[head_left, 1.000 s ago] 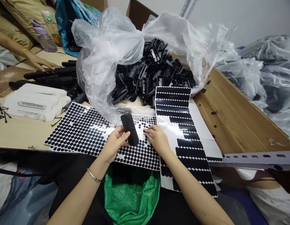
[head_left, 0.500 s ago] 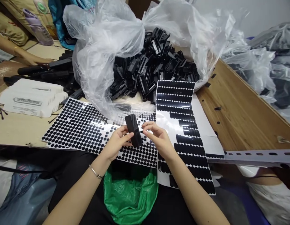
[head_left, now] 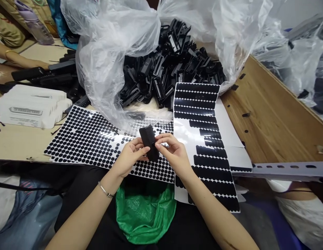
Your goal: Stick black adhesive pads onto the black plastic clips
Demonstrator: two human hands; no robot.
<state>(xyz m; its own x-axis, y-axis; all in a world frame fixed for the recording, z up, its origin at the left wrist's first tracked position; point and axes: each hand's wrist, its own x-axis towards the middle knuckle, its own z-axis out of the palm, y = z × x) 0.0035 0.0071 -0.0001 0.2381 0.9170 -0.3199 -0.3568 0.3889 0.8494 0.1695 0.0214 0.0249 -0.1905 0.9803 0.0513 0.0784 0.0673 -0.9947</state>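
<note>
While clasping a black case [head_left: 148,139], slanted lengthwise away, in left hand [head_left: 131,156] — bunching right hand [head_left: 175,152] at its right edge, exact grip hidden.

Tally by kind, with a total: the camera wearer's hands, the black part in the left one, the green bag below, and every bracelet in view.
Hands: 2 (left hand, right hand)
Held part: 1 (black part)
Bag: 1 (green bag)
Bracelets: 2 (silver bracelet, gold bracelet)
Total: 6
</note>
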